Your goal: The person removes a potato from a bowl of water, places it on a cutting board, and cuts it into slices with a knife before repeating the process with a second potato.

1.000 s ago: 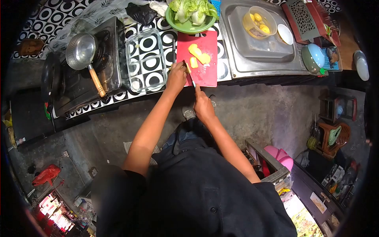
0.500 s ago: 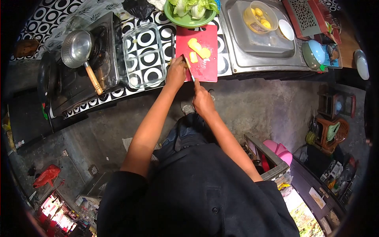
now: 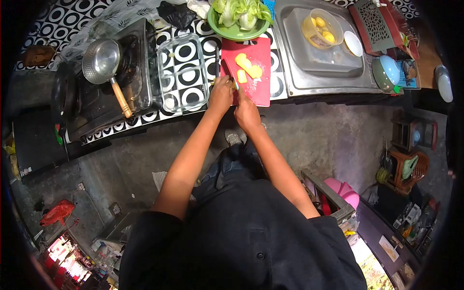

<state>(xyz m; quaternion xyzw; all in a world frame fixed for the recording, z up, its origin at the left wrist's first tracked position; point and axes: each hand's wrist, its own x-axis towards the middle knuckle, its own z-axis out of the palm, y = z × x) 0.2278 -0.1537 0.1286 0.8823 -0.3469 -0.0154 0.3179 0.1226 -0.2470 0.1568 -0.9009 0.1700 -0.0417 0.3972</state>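
Note:
My right hand (image 3: 247, 113) is closed round the handle of a knife (image 3: 236, 85), whose blade points away over the left part of the red cutting board (image 3: 261, 92). Beside it, my left hand (image 3: 222, 94) has its fingers curled in at the board's left edge, near the blade; I cannot tell what they hold. Bright yellow cut pieces (image 3: 245, 63) lie on the board beyond both hands, with small wet bits around them. A slim dark object (image 3: 217, 62) lies along the board's left side.
Left of the board are a clear glass dish (image 3: 181, 99) and a stove (image 3: 140, 87) bearing a wooden-handled pan (image 3: 102, 61). Behind it stands a green bowl (image 3: 237, 34) of leafy greens. To the right, a plastic tub (image 3: 316, 42) of yellow lumps sits by the steel sink (image 3: 309, 85).
My left hand's fingers have drawn in closer to the knife. My right hand has shifted slightly, and the whole view has moved a little down and right.

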